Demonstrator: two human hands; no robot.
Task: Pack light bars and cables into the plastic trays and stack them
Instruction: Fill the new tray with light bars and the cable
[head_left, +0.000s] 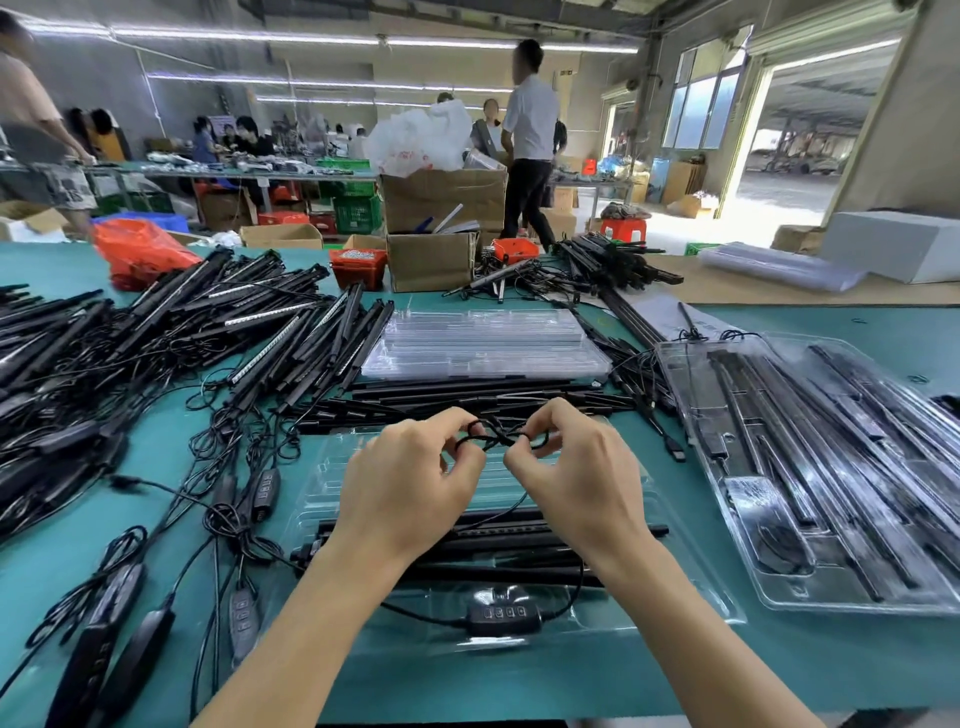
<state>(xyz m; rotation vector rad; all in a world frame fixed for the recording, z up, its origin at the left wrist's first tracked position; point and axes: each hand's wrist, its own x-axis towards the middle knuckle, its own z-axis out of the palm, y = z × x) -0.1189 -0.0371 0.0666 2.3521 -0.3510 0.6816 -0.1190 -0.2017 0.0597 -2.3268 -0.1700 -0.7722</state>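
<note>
Both hands pinch one thin black cable (498, 439), coiled into a small bundle. Left hand (410, 483) holds its left end with thumb and fingers curled in; right hand (576, 473) holds the right end the same way. The bundle's long axis runs left-right, held above the clear plastic tray (691, 587), not touching it.

A strand drops from the bundle to the black inline controller (506, 616), which sits in the tray's near pocket with its button row facing up. Light bars in the tray (519, 545) are slim, matte black, and lie left-right, parallel to the near table edge.

Just beyond the tray lies another row of loose bars (467, 395), also left-right, then a stack of empty clear trays (488, 343). Filled trays (831, 467) sit right, angled, glossy. A tangled heap of bars and cables (156, 338) crowds the left. Bare green mat (519, 675) shows mostly along the near edge.
</note>
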